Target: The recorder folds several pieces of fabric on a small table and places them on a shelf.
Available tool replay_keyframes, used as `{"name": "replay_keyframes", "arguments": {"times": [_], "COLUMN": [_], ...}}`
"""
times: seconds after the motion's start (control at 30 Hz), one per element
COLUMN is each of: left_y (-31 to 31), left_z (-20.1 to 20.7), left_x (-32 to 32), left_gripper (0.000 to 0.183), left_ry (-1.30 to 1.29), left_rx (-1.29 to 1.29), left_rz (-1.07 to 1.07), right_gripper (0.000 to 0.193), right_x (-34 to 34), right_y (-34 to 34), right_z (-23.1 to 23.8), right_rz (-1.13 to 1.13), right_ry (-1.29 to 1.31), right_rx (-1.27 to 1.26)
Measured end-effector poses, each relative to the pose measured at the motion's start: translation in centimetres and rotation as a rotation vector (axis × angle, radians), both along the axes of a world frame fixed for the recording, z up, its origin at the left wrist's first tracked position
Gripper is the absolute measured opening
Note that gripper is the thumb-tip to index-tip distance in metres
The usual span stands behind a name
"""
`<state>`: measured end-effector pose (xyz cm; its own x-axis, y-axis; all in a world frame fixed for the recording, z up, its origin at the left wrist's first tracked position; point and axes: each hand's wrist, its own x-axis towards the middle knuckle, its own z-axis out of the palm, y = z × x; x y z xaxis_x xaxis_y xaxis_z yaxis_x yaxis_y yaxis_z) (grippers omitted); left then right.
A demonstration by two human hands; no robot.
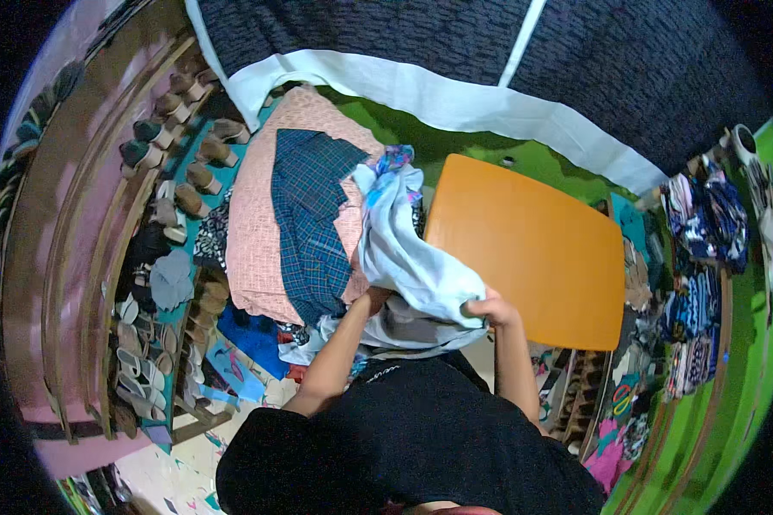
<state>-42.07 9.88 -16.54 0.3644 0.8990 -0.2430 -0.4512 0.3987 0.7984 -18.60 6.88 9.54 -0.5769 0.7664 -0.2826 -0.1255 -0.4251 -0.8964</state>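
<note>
Gripping one edge of the pale blue cloth (412,262) with the thumb laid on top, the right hand (496,311) is closed around a gathered bit of it; the left hand (374,298) reaches in at the cloth's other side, its fingers mostly hidden, so how far open it is cannot be told. The cloth lies between and beyond the two hands, its far end a bunched patch of blue, pink and purple near the pink cushion (251,227). Judging by its loose, twisted folds, work on this piece looks partway through: it is picked up, but neither smoothed flat nor folded, and not yet let go. Beyond the left hand, a dark checked cloth (305,257) is draped over the cushion, laid down though somewhat creased, with neither hand on it; whether it is finished cannot be told. More light fabric shows below the hands, and whether it belongs to the same piece is unclear. The orange desk (541,257) stands just beyond and to the right of the right hand, with the held cloth near its closest edge.
</note>
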Motion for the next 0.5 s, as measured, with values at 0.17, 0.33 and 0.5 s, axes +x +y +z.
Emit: {"name": "replay_keyframes", "arguments": {"times": [0.17, 0.33, 0.5], "left_y": [2.0, 7.1, 13.1], "left_z": [10.8, 19.5, 25.7], "left_x": [-0.7, -3.7, -3.2], "left_gripper": [0.038, 0.038, 0.035], "left_ry": [-0.21, -0.022, -0.137], "left_rx": [-0.411, 0.085, 0.282], "left_rz": [0.139, 0.454, 0.697], "right_gripper": [0.038, 0.033, 0.037], "right_x": [7.3, 9.1, 11.6], "right_y": [1.9, 2.9, 7.7], "right_z": [-2.1, -0.5, -1.2], "right_rz": [-0.716, -1.032, -0.961], "right_ry": [-0.165, 0.247, 0.266], "right_rx": [0.193, 0.158, 0.225]}}
